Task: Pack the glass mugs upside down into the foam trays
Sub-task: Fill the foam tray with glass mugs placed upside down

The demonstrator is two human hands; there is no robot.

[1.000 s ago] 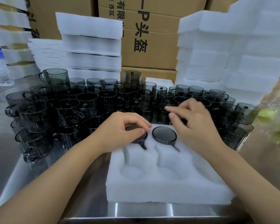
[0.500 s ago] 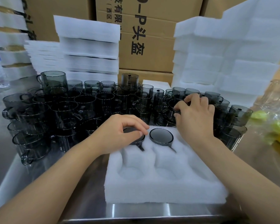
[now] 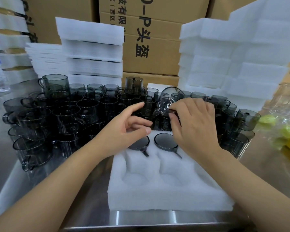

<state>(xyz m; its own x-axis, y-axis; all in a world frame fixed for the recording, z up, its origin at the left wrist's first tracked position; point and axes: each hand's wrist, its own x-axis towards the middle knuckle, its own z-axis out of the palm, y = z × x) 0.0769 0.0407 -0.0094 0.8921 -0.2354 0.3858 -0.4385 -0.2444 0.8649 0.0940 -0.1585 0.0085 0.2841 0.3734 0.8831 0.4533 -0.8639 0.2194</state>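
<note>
Glossy smoked-glass mugs (image 3: 89, 107), matt foam tray (image 3: 167, 195)

The foam tray (image 3: 166, 195) lies on the steel worktop (image 3: 90, 206). Its two far pockets hold the left packed mug (image 3: 140, 143) and the right packed mug (image 3: 166, 141), both bottom up. Just behind the tray, the right hand (image 3: 196, 124) pinches a tilted mug (image 3: 167, 99) above the crowd of mugs (image 3: 65, 118). The left hand (image 3: 124, 131) hovers over the tray's far left corner, with its fingers loose.

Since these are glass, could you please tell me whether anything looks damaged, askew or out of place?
Nothing looks broken or spilled. The left packed mug and right packed mug sit flat in the foam tray. Only the back-left mug and back-centre mug appear stacked on others and might topple.
</note>
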